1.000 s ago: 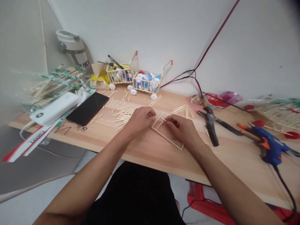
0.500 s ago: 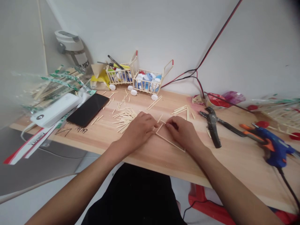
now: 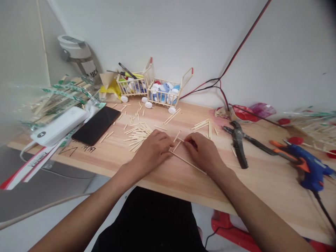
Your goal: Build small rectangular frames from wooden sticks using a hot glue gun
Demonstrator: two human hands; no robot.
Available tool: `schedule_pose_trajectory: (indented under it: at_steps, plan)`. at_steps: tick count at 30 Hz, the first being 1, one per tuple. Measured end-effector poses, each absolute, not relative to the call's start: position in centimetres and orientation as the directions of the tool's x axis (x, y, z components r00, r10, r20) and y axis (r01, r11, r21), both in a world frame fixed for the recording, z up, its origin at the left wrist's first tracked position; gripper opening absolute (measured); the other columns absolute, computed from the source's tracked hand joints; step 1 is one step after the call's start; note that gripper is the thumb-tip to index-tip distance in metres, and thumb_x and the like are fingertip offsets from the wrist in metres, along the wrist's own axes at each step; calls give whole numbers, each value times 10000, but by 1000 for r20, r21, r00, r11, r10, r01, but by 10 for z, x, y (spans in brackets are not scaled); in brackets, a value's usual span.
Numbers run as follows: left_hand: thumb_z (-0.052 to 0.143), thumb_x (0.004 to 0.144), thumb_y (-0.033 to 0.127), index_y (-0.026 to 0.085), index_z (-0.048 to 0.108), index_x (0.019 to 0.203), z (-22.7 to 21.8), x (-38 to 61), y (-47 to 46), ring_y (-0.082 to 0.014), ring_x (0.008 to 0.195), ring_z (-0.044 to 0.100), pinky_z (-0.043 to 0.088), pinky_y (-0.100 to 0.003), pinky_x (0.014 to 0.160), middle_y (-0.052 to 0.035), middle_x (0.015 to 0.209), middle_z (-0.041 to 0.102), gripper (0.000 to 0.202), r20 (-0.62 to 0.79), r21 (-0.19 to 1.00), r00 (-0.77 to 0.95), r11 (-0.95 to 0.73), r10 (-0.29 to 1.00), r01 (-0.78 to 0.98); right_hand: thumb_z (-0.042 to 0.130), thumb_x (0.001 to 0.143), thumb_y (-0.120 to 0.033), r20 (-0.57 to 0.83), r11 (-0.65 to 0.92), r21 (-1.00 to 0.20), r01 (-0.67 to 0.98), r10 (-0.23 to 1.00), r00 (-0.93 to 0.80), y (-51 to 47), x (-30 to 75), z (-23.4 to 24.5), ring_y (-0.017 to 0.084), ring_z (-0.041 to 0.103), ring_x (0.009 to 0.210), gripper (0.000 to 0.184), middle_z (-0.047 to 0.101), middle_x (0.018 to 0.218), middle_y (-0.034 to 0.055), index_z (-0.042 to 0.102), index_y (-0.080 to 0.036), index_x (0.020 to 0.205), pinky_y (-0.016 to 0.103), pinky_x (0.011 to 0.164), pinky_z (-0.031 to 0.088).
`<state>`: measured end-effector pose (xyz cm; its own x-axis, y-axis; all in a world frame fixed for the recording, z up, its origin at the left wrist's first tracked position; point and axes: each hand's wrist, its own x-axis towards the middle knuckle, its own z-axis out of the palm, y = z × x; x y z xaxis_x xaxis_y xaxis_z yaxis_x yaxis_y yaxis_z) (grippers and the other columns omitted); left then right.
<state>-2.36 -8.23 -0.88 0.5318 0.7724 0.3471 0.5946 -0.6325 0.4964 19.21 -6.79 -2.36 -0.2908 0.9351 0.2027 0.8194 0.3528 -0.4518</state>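
Observation:
My left hand point(image 3: 156, 148) rests low on the table, its fingers curled in at the corner of thin wooden sticks. One long wooden stick point(image 3: 188, 162) runs from those fingertips toward my right wrist. My right hand point(image 3: 201, 148) is closed, thumb and forefinger pinching the end of another stick that lies partly under it. Between the hands, a short stick point(image 3: 177, 136) and another short piece point(image 3: 176, 146) lie across this corner. Just beyond my left hand is a pile of short cut sticks point(image 3: 139, 134). My fingers hide some of the joints.
Two small stick carts stand at the back, the nearer cart point(image 3: 162, 96) holding bottle caps. At left lie a phone point(image 3: 96, 125), a white power bank point(image 3: 60, 126) and bagged sticks point(image 3: 67, 92). To the right are black-handled cutters point(image 3: 238, 147) and a blue glue gun point(image 3: 309, 164).
The view has shifted slightly. Both hands stay close to the sticks, with the left fingers a little lower at the corner and the gap between the hands slightly wider.

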Motion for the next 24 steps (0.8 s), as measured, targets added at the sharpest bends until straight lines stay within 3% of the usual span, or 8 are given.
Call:
schedule_pose_trajectory:
  at_steps: [9, 17, 24]
  plan:
    - [599, 855, 237, 175, 644, 1105, -4, -25, -78, -212, 1025, 487, 421, -377, 929, -78, 1047, 618, 262, 352, 426, 602, -695, 717, 580, 500, 886, -265, 209, 355, -442, 824, 934, -290, -69, 191, -23, 184, 547, 770, 101, 614, 810, 33, 576, -201, 865, 295, 660, 378]
    - [472, 893, 120, 180, 686, 990, 0, -22, -81, -203, 997, 480, 424, -366, 926, -74, 1031, 639, 243, 383, 365, 629, -736, 677, 570, 502, 887, -254, 230, 378, -410, 830, 924, -306, -67, 192, -26, 192, 547, 813, 88, 594, 853, 44, 561, -206, 844, 301, 677, 386]
    - [485, 905, 158, 178, 688, 937, -8, -31, -80, -189, 975, 494, 438, -357, 900, -62, 1002, 659, 207, 423, 435, 555, -698, 716, 568, 496, 890, -248, 213, 357, -399, 845, 932, -293, -69, 190, -25, 203, 547, 824, 78, 594, 860, 49, 553, -206, 857, 311, 678, 386]
